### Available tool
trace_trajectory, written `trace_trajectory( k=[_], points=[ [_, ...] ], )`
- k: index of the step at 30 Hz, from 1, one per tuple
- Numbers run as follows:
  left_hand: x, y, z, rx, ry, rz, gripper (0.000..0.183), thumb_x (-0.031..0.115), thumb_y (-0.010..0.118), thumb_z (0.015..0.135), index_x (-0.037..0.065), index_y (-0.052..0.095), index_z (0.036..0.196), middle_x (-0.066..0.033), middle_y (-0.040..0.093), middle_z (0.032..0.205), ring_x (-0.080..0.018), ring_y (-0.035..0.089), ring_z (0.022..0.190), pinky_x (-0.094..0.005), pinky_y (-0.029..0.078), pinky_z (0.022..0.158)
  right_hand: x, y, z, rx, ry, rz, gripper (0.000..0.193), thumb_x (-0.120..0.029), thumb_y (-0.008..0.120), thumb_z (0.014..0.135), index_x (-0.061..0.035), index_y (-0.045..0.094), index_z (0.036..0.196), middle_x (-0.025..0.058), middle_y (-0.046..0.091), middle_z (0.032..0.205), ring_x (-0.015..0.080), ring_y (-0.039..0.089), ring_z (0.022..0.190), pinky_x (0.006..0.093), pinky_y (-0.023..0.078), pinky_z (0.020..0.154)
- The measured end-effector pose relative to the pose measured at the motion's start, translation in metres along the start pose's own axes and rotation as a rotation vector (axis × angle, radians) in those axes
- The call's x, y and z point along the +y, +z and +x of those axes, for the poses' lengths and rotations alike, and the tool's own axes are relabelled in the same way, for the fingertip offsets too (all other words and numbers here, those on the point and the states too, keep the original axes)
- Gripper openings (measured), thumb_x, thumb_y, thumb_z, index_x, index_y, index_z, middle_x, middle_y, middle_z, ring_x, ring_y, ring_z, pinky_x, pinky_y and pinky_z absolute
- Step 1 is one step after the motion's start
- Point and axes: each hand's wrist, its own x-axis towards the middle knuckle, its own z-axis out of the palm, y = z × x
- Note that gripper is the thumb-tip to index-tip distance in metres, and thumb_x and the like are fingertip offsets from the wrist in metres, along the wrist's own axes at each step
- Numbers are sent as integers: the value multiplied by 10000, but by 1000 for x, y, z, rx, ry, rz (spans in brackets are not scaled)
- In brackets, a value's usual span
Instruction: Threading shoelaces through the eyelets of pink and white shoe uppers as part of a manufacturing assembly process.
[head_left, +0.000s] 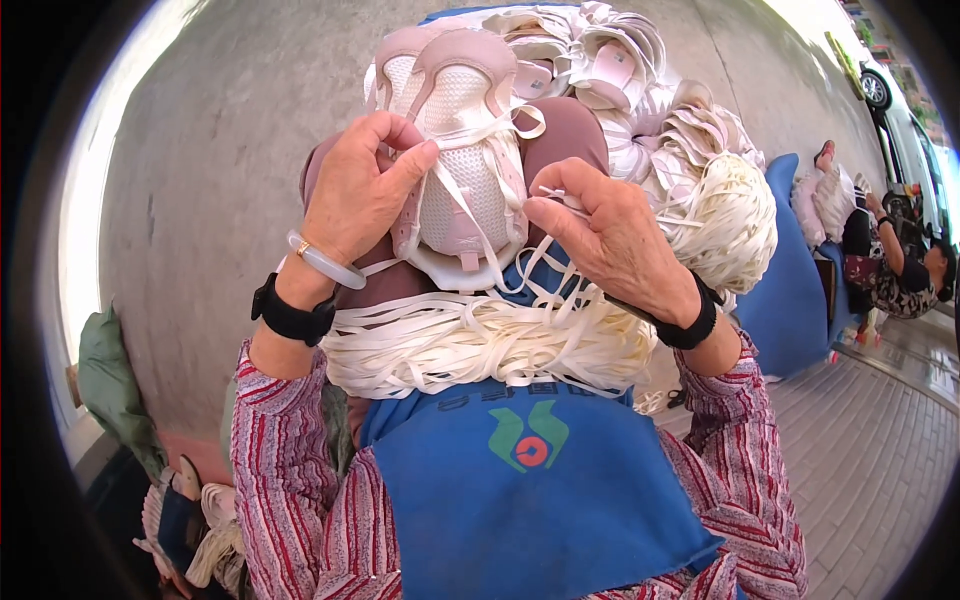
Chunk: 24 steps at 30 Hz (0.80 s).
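Note:
On my lap, between my knees, rests a white mesh shoe upper (460, 205) with pale pink trim; another similar piece lies partly behind it. A flat white shoelace (455, 190) runs across its front, with a loop at the upper right. My left hand (365, 190) is closed, thumb and forefinger pinching the lace against the left side of the upper. To the right of the upper, my right hand (615, 230) pinches a lace end between thumb and forefinger, its tip poking out. A thick bundle of white laces (490, 340) lies across my lap below both hands.
Stacked pink and white shoe uppers (615, 65) and a big coil of white laces (730, 220) sit beyond my right hand. A blue apron (530, 490) covers my lap. At far right another person (900, 260) sits; a green cloth bag (115, 390) is at left.

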Motion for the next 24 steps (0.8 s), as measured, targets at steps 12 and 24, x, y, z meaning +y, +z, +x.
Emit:
trace_trajectory(
  k=[12,24],
  points=[
    [11,10,42,222,386,249,732,400,748,793,5,453,1335,-179,541,1273,-313,487,1193,-392,409,994,-3,29,12,101,-228,-452,244,-239,653,854,-28,549,792,145,594,653,345,607,593,428,464,537],
    [3,14,72,262,327,826,687,552,617,801,62,536,1276,-136,587,1226,-336,486,1142,-464,304,1015,-44,19,8,-616,-373,99,268,-151,552,906,10,512,695,164,513,623,371,525,587,410,418,534]
  ],
)
